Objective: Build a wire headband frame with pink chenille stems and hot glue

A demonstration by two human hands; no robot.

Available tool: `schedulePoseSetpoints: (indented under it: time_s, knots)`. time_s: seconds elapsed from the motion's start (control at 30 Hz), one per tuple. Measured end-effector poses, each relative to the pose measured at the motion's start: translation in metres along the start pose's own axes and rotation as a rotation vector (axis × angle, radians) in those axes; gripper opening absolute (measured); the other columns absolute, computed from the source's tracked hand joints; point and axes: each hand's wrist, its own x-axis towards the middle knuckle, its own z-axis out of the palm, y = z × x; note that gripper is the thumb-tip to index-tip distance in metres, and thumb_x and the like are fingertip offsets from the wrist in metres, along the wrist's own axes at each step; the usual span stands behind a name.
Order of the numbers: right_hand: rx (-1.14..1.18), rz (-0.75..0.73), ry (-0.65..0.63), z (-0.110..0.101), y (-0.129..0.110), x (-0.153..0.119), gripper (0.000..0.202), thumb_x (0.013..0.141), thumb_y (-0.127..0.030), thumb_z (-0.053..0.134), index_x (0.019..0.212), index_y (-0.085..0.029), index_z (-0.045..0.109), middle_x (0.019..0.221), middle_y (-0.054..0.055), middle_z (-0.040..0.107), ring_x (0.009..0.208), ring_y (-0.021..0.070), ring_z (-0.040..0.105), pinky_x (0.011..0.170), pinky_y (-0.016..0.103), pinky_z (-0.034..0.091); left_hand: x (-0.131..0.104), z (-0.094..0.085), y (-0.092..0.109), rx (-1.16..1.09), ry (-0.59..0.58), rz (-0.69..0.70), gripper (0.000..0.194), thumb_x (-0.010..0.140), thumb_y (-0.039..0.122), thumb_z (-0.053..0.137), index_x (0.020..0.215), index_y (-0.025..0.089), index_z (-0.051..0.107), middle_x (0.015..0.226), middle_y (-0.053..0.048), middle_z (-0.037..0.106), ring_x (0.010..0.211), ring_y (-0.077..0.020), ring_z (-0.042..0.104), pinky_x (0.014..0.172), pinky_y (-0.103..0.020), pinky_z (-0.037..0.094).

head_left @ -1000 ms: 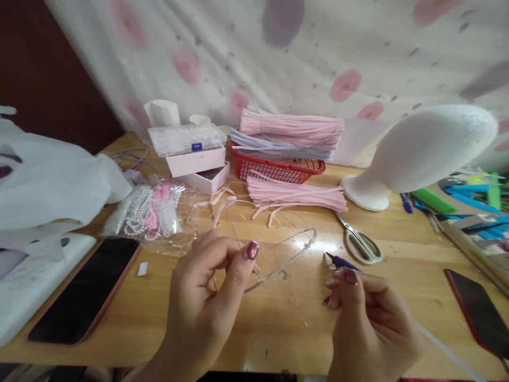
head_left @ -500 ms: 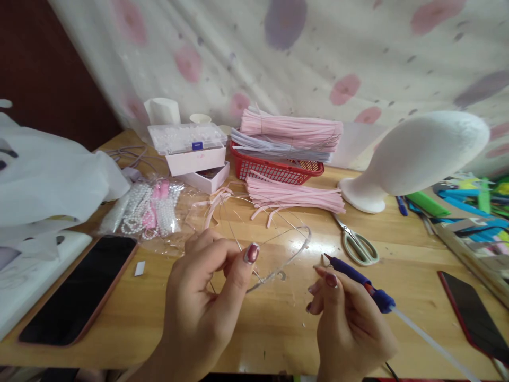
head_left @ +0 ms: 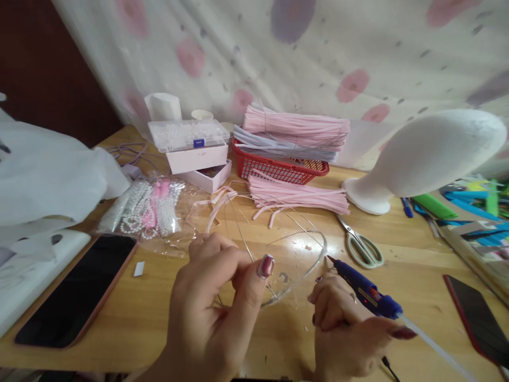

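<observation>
Thumb and fingers of my left hand (head_left: 222,297) pinch a thin wire frame (head_left: 324,249), whose hoop curves out to the right over the table. Part of the hoop looks wrapped in a greyish, clear material. To the right is my right hand (head_left: 345,323), fingers curled and thumb stretched out to the right. A blue glue gun (head_left: 363,286) with a clear glue stick at its rear lies against the far side of this hand, its nozzle near the hoop. The hand hides how the gun is supported.
Pink pipe cleaners (head_left: 298,196) lie before a red basket (head_left: 278,168). Scissors (head_left: 365,249) and a white foam head (head_left: 441,154) are on the right, a dark phone (head_left: 477,313) nearer. Bagged pearl beads (head_left: 153,209) and another phone (head_left: 75,292) are at left.
My right thumb has swung outward from its pinch, and the hand has turned. My left hand and the wire frame have shifted slightly right in view.
</observation>
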Motion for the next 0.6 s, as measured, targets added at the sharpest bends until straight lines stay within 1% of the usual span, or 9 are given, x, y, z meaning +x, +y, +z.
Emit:
schedulePoseSetpoints:
  time_s: [0.1, 0.2, 0.27, 0.33, 0.37, 0.4, 0.47, 0.53, 0.6]
  knots:
    - [0.094, -0.023, -0.023, 0.001, 0.003, 0.002, 0.083, 0.096, -0.071, 0.019, 0.033, -0.02, 0.036, 0.032, -0.001, 0.038, 0.041, 0.0127, 0.045, 0.054, 0.033, 0.037, -0.001, 0.002, 0.001, 0.008, -0.018, 0.036, 0.03, 0.093, 0.021, 0.053, 0.063, 0.02, 0.049, 0.059, 0.003, 0.044, 0.059, -0.0123, 0.048, 0.053, -0.029, 0.033]
    - [0.121, -0.002, -0.024, -0.001, 0.004, -0.001, 0.081, 0.096, -0.07, 0.021, 0.035, -0.02, 0.039, 0.033, -0.001, 0.038, 0.04, 0.0128, 0.044, 0.054, 0.033, 0.037, -0.003, 0.007, 0.003, 0.045, -0.037, 0.09, 0.029, 0.091, 0.018, 0.054, 0.064, 0.021, 0.047, 0.055, 0.003, 0.045, 0.06, -0.0134, 0.048, 0.056, -0.03, 0.036]
    - [0.131, 0.028, -0.002, -0.002, 0.002, -0.004, 0.074, 0.1, -0.061, 0.03, 0.038, -0.021, 0.042, 0.035, -0.002, 0.039, 0.042, 0.0132, 0.045, 0.054, 0.033, 0.038, -0.006, 0.012, 0.003, 0.08, -0.026, 0.132, 0.028, 0.09, 0.017, 0.054, 0.064, 0.021, 0.047, 0.052, 0.004, 0.046, 0.058, -0.0142, 0.047, 0.063, -0.033, 0.041]
    - [0.141, 0.071, 0.027, -0.003, -0.001, -0.004, 0.061, 0.101, -0.045, 0.042, 0.044, -0.021, 0.046, 0.039, -0.002, 0.042, 0.045, 0.0133, 0.047, 0.054, 0.031, 0.039, -0.008, 0.017, 0.004, 0.103, -0.003, 0.169, 0.026, 0.09, 0.016, 0.053, 0.064, 0.022, 0.048, 0.049, 0.005, 0.044, 0.056, -0.0146, 0.046, 0.074, -0.038, 0.044]
    - [0.158, 0.108, 0.043, -0.003, -0.002, -0.004, 0.054, 0.1, -0.038, 0.046, 0.048, -0.021, 0.049, 0.04, -0.003, 0.044, 0.045, 0.013, 0.048, 0.053, 0.03, 0.039, -0.009, 0.02, 0.004, 0.113, 0.006, 0.182, 0.026, 0.089, 0.016, 0.053, 0.064, 0.022, 0.048, 0.049, 0.005, 0.044, 0.055, -0.0147, 0.046, 0.078, -0.041, 0.045]
    - [0.185, 0.162, 0.057, -0.003, -0.003, -0.002, 0.048, 0.099, -0.036, 0.049, 0.053, -0.021, 0.052, 0.041, -0.003, 0.045, 0.044, 0.0125, 0.047, 0.053, 0.029, 0.04, -0.011, 0.022, 0.004, 0.124, 0.011, 0.194, 0.025, 0.087, 0.015, 0.053, 0.064, 0.023, 0.049, 0.048, 0.005, 0.045, 0.055, -0.0148, 0.046, 0.081, -0.043, 0.045]
    - [0.286, 0.32, 0.052, -0.003, -0.004, 0.001, 0.041, 0.096, -0.042, 0.052, 0.062, -0.021, 0.057, 0.039, -0.006, 0.043, 0.04, 0.0114, 0.043, 0.052, 0.027, 0.041, -0.013, 0.025, 0.003, 0.138, 0.026, 0.23, 0.024, 0.085, 0.013, 0.054, 0.064, 0.023, 0.051, 0.049, 0.005, 0.048, 0.054, -0.0143, 0.045, 0.084, -0.044, 0.044]
    - [0.42, 0.462, 0.005, -0.003, -0.004, 0.005, 0.041, 0.095, -0.052, 0.05, 0.07, -0.022, 0.06, 0.036, -0.008, 0.039, 0.036, 0.01, 0.036, 0.05, 0.026, 0.041, -0.015, 0.027, 0.002, 0.157, 0.058, 0.289, 0.023, 0.084, 0.009, 0.056, 0.065, 0.022, 0.053, 0.05, 0.006, 0.049, 0.053, -0.0132, 0.045, 0.084, -0.044, 0.043]
    - [0.528, 0.529, -0.049, -0.004, -0.004, 0.006, 0.042, 0.095, -0.054, 0.046, 0.073, -0.022, 0.061, 0.036, -0.009, 0.035, 0.036, 0.0091, 0.031, 0.05, 0.026, 0.04, -0.016, 0.028, 0.002, 0.178, 0.09, 0.355, 0.023, 0.082, 0.006, 0.058, 0.066, 0.022, 0.055, 0.049, 0.007, 0.049, 0.053, -0.0123, 0.044, 0.084, -0.043, 0.042]
